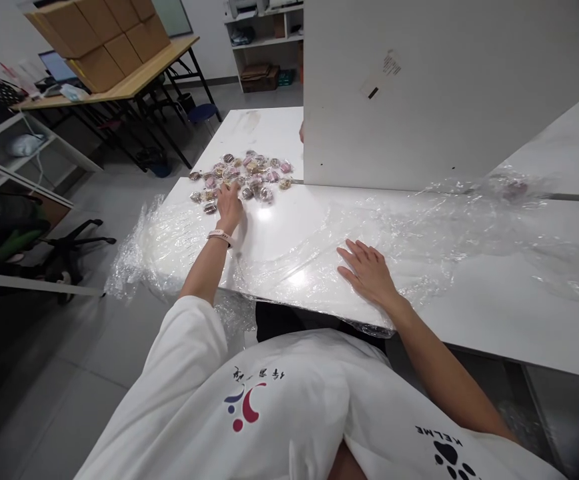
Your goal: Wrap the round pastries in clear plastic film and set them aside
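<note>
Small round pieces in clear wrappers (255,187), brown, pink and yellowish, lie in a loose pile at the left of the white table. My left hand (229,208), with a pale band on its wrist, reaches to the near edge of this pile. Its fingers bend down among the wrapped pieces, and whatever they pinch is hidden. Flat on the clear plastic film (299,257) rests my right hand (367,270), fingers spread and holding nothing. The film spreads across the front of the table and hangs over its left end.
A tall white panel (419,87) stands across the table behind the film. Part of another person's hand (301,132) shows at its left edge. Cardboard boxes (104,40) are stacked on a wooden desk at the back left. A blue stool (202,112) stands beyond the table.
</note>
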`<state>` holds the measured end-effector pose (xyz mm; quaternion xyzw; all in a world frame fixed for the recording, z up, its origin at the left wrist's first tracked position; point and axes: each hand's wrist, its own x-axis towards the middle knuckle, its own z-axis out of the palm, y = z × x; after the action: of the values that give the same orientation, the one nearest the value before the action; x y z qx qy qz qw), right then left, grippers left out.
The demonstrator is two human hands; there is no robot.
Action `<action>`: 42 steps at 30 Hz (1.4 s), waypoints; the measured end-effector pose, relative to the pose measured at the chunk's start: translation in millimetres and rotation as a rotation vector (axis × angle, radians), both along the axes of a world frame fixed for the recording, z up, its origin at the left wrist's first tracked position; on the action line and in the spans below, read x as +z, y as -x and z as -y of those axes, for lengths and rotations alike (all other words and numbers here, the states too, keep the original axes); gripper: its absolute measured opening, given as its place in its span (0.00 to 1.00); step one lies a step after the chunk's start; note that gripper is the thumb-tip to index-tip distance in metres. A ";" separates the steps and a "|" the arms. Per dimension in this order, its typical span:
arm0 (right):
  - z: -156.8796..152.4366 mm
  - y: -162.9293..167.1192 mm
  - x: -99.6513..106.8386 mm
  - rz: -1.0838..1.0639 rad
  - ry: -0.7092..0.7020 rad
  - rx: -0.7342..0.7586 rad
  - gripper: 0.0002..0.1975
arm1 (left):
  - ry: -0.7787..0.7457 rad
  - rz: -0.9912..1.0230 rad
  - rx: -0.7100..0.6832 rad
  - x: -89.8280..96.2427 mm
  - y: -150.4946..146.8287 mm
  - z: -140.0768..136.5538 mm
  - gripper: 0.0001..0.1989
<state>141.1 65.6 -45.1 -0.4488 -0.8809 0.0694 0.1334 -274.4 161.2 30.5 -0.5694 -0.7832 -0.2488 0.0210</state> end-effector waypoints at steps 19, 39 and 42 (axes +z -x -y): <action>4.1 -20.4 24.3 -0.840 0.229 -0.302 0.25 | 0.226 0.002 -1.049 -29.7 -220.3 179.5 0.44; 97.5 -31.6 37.3 -0.628 0.369 -0.320 0.10 | -0.303 -0.019 -0.190 18.7 -167.9 171.1 0.11; 86.6 -32.3 32.4 -0.819 0.468 -0.450 0.12 | -0.222 0.286 -0.349 23.2 -199.7 139.8 0.12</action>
<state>173.4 -21.0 -12.7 -0.5808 -0.5993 0.4039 0.3747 -74.7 21.4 53.6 -0.6493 -0.6360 -0.4109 -0.0710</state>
